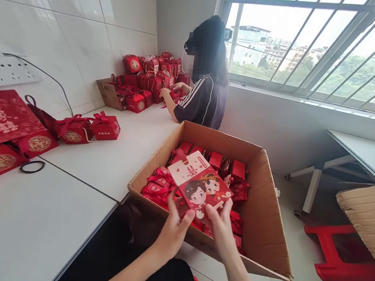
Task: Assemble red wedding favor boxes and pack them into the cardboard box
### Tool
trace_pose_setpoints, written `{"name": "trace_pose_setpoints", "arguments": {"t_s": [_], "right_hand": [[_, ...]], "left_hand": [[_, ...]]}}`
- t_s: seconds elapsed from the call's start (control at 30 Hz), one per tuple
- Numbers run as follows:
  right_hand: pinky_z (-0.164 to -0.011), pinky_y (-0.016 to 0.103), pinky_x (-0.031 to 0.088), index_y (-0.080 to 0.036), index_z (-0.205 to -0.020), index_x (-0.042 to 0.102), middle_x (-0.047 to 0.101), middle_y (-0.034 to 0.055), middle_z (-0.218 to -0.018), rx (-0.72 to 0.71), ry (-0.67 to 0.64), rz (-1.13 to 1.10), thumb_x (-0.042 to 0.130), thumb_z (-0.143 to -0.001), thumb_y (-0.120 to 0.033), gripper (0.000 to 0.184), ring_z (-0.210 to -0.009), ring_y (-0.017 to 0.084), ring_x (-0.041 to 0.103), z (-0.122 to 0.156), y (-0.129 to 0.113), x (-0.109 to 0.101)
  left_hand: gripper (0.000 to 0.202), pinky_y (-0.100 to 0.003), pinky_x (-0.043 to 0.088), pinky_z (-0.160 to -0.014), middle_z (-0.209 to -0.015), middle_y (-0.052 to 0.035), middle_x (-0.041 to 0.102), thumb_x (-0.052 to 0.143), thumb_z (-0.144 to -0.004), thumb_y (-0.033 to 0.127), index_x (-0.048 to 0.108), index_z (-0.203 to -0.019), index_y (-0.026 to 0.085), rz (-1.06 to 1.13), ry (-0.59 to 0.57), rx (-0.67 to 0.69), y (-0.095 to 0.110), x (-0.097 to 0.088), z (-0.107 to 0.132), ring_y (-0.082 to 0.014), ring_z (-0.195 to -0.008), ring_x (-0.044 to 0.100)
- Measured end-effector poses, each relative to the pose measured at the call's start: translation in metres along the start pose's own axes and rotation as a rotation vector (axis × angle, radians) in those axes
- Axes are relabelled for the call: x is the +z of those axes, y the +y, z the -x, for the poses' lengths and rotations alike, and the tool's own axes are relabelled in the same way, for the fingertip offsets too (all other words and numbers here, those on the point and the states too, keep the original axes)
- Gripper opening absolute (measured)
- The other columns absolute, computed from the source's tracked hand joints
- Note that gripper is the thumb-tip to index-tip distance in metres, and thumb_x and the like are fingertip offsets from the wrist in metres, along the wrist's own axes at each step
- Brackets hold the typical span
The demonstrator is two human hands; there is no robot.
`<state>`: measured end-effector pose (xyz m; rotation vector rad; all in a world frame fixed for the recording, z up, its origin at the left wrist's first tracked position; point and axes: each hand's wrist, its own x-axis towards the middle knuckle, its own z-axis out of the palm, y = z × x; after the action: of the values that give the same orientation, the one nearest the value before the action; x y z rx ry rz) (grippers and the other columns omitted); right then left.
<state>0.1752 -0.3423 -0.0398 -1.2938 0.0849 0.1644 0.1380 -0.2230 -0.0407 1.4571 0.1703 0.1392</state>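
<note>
Between my two hands is a red and pink gift box (207, 188) printed with a cartoon couple, its printed face turned up toward me. My left hand (176, 225) grips its left lower edge, thumb on the near side. The right hand (222, 223) closes on the right lower edge, thumb on the printed face. Beneath it stands an open cardboard carton (267, 212) holding several small red boxes (238, 169), some tied with ribbons. The held box hides part of the carton's contents.
A white table (77, 182) on the left bears red gift boxes (106, 126) and a black ring (32, 167). Beyond the carton a co-worker (204, 79) handles red boxes at a pile (154, 71). A red stool (334, 247) and folded cardboard (368, 219) are at right.
</note>
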Motion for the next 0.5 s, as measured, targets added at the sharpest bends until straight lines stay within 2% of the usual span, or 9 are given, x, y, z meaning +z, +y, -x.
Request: {"name": "trace_pose_setpoints", "arguments": {"t_s": [0.03, 0.1, 0.13, 0.2, 0.27, 0.3, 0.37, 0.43, 0.5], "right_hand": [[-0.078, 0.041, 0.058, -0.030, -0.125, 0.027, 0.054, 0.0063, -0.121, 0.041, 0.011, -0.021, 0.070, -0.068, -0.046, 0.073, -0.105, 0.025, 0.060, -0.009, -0.004, -0.009], [-0.070, 0.040, 0.060, -0.030, -0.120, 0.030, 0.055, 0.0048, -0.118, 0.066, 0.055, -0.011, 0.071, -0.066, -0.045, 0.069, -0.098, 0.025, 0.063, -0.030, -0.016, -0.030], [-0.067, 0.040, 0.061, -0.031, -0.120, 0.029, 0.055, 0.0049, -0.119, 0.059, 0.094, 0.033, 0.072, -0.064, -0.046, 0.072, -0.096, 0.025, 0.064, -0.041, -0.023, -0.040], [-0.063, 0.040, 0.061, -0.032, -0.125, 0.025, 0.053, 0.0071, -0.123, 0.056, 0.111, 0.193, 0.074, -0.062, -0.046, 0.081, -0.096, 0.026, 0.064, -0.064, -0.038, -0.054], [-0.061, 0.039, 0.061, -0.032, -0.131, 0.017, 0.052, 0.0095, -0.127, 0.058, 0.043, 0.405, 0.072, -0.064, -0.049, 0.088, -0.097, 0.028, 0.064, -0.086, -0.048, -0.059], [-0.062, 0.039, 0.061, -0.032, -0.134, 0.014, 0.053, 0.0105, -0.128, 0.053, -0.006, 0.525, 0.070, -0.066, -0.050, 0.089, -0.097, 0.028, 0.065, -0.097, -0.051, -0.057], [-0.074, 0.039, 0.058, -0.026, -0.137, 0.011, 0.054, 0.0127, -0.127, 0.032, -0.084, 0.813, 0.064, -0.072, -0.051, 0.087, -0.101, 0.028, 0.064, -0.120, -0.049, -0.045], [-0.091, 0.037, 0.050, -0.017, -0.139, 0.013, 0.054, 0.0159, -0.127, 0.022, -0.094, 1.098, 0.060, -0.076, -0.049, 0.085, -0.111, 0.027, 0.059, -0.144, -0.039, -0.029], [-0.098, 0.037, 0.043, -0.011, -0.139, 0.015, 0.051, 0.0207, -0.129, 0.046, -0.079, 1.248, 0.059, -0.077, -0.048, 0.085, -0.118, 0.029, 0.054, -0.169, -0.024, -0.012]], "left_hand": [[0.065, -0.041, 0.041, -0.102, -0.133, -0.0152, 0.051, 0.049, -0.087, 0.038, 0.019, -0.142, 0.019, -0.157, -0.093, 0.044, -0.003, -0.004, 0.001, -0.0242, -0.123, 0.050], [0.055, -0.049, 0.034, -0.106, -0.133, -0.0147, 0.051, 0.052, -0.085, 0.036, 0.036, -0.135, 0.019, -0.517, -0.198, 0.206, -0.006, -0.015, 0.003, -0.0281, -0.127, 0.045], [0.047, -0.052, 0.028, -0.109, -0.132, -0.0131, 0.053, 0.054, -0.083, 0.033, 0.046, -0.128, 0.020, -0.698, -0.201, 0.315, -0.007, -0.022, 0.004, -0.0293, -0.128, 0.044], [0.031, -0.055, 0.020, -0.111, -0.125, -0.0092, 0.058, 0.055, -0.082, 0.027, 0.058, -0.113, 0.022, -0.971, -0.137, 0.494, -0.011, -0.036, 0.005, -0.0291, -0.125, 0.047], [0.023, -0.052, 0.022, -0.109, -0.115, -0.0065, 0.064, 0.054, -0.083, 0.024, 0.062, -0.104, 0.023, -1.107, -0.046, 0.549, -0.019, -0.047, 0.006, -0.0263, -0.116, 0.054], [0.022, -0.049, 0.025, -0.107, -0.111, -0.0055, 0.065, 0.054, -0.082, 0.023, 0.062, -0.102, 0.023, -1.144, -0.010, 0.551, -0.025, -0.050, 0.006, -0.0249, -0.112, 0.056], [0.022, -0.046, 0.029, -0.104, -0.108, -0.0045, 0.066, 0.057, -0.080, 0.022, 0.062, -0.102, 0.023, -1.201, 0.052, 0.554, -0.037, -0.054, 0.006, -0.0233, -0.107, 0.058], [0.026, -0.044, 0.029, -0.103, -0.107, -0.0043, 0.066, 0.058, -0.080, 0.021, 0.060, -0.105, 0.023, -1.241, 0.101, 0.573, -0.047, -0.054, 0.006, -0.0223, -0.105, 0.058], [0.029, -0.043, 0.028, -0.104, -0.108, -0.0045, 0.066, 0.060, -0.079, 0.023, 0.059, -0.108, 0.023, -1.259, 0.135, 0.577, -0.053, -0.053, 0.007, -0.0220, -0.105, 0.057]]}}
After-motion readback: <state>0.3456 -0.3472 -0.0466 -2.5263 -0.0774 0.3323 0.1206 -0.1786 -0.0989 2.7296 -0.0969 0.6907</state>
